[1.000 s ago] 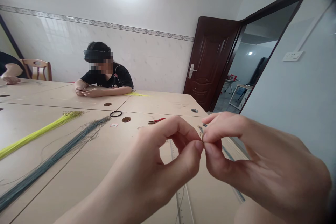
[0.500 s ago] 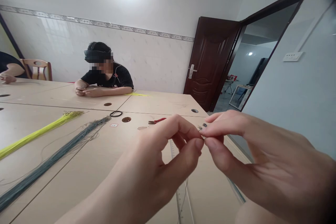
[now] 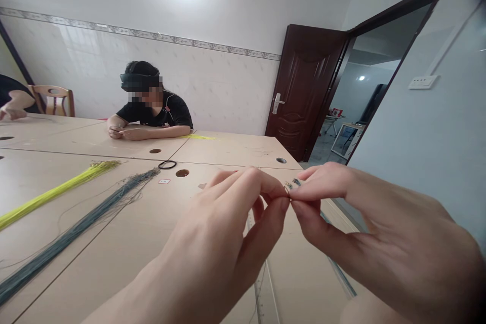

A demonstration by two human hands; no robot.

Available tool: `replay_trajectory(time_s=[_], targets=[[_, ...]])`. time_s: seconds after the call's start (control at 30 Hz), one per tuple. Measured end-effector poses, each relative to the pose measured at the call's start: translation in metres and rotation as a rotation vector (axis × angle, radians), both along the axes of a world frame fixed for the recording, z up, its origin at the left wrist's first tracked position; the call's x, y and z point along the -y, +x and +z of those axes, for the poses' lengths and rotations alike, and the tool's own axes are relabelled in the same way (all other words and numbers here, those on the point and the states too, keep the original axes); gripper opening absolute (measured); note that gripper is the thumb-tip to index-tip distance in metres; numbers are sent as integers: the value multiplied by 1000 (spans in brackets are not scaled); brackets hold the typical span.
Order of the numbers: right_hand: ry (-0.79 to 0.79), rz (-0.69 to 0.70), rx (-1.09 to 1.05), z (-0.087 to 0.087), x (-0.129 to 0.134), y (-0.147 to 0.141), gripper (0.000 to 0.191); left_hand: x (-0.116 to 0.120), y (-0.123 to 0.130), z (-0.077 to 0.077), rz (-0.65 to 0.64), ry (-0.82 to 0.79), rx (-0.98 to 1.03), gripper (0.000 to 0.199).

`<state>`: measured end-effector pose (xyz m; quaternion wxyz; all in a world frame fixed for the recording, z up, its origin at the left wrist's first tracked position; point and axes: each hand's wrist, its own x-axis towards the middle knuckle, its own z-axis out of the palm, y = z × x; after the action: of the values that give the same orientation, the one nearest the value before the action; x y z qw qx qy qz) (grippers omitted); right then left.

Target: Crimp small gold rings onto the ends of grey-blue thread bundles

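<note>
My left hand [image 3: 231, 228] and my right hand [image 3: 364, 217] meet fingertip to fingertip over the table. Each pinches a thin cord [image 3: 287, 190] between thumb and forefinger. A small bit of it shows as a curve at the fingertips; the rest is hidden. Beneath the hands lies a clear ruler [image 3: 259, 291], with a fine grey strand near it. Just beyond the fingertips are small dark and tan bits [image 3: 296, 181], too small to name. Behind my left hand, only a sliver of red from the pliers' handle shows.
A bundle of yellow cords [image 3: 56, 190] and a bundle of grey-blue cords [image 3: 76, 230] lie at left on the wooden table [image 3: 125, 268]. A black ring [image 3: 167, 164] sits by a cable hole [image 3: 182, 173]. Across the table a person [image 3: 152, 106] works; another person's arm shows far left.
Both hands have shifted slightly left, still pinched together. My left hand's back has turned up, its other fingers reaching forward and covering most of the pliers.
</note>
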<state>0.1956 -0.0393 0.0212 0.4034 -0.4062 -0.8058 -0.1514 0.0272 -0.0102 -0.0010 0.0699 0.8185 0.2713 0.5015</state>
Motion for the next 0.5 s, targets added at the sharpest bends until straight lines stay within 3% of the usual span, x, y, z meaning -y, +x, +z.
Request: replay_trajectory(time_s=[0.5], targets=[[25,-23,16,4,2,-4,12,2,2,0,-64,-63,-2,11]])
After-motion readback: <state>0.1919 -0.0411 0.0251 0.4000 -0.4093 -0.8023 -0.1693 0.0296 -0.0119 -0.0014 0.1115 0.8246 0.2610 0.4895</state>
